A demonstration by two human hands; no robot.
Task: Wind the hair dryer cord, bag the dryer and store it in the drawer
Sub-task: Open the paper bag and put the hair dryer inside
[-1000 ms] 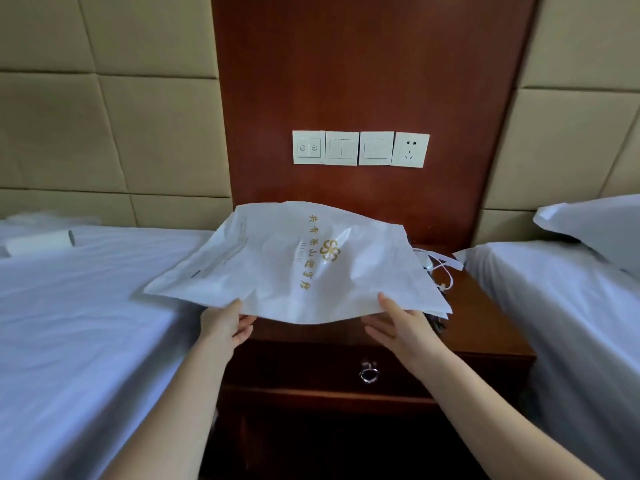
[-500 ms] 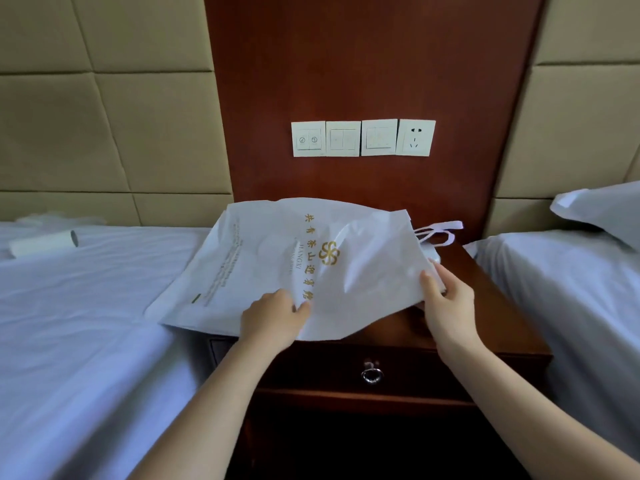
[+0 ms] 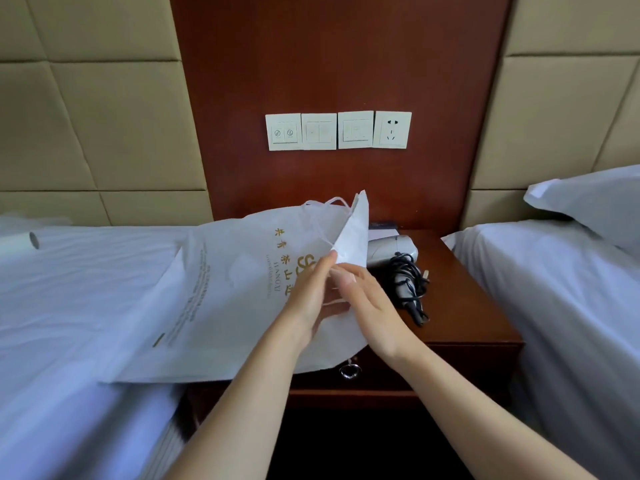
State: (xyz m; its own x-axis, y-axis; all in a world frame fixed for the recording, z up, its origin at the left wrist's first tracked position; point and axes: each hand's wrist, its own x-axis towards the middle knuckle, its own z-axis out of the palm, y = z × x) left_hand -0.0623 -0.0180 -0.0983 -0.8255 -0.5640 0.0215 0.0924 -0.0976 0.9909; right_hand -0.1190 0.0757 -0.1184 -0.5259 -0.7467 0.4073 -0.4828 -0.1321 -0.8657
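A white drawstring bag (image 3: 225, 292) with gold lettering lies across the left half of the nightstand (image 3: 464, 306) and onto the left bed. My left hand (image 3: 311, 296) and my right hand (image 3: 367, 303) both pinch the bag's right edge, lifting a corner of it upward. Just right of the hands, the grey hair dryer (image 3: 391, 251) lies on the nightstand with its black cord (image 3: 410, 289) wound around the handle. The drawer (image 3: 433, 365) below is closed, its ring pull (image 3: 349, 370) partly under the bag.
White beds flank the nightstand, left bed (image 3: 69, 323) and right bed (image 3: 571, 306) with a pillow (image 3: 595, 202). A switch panel and socket (image 3: 391, 129) sit on the wooden wall. A white roll (image 3: 17, 242) lies on the left bed. A small dark item (image 3: 382, 226) sits behind the dryer.
Both hands came together at the bag's right edge and folded a corner up. The bag shifted left, uncovering the hair dryer and its cord on the nightstand.
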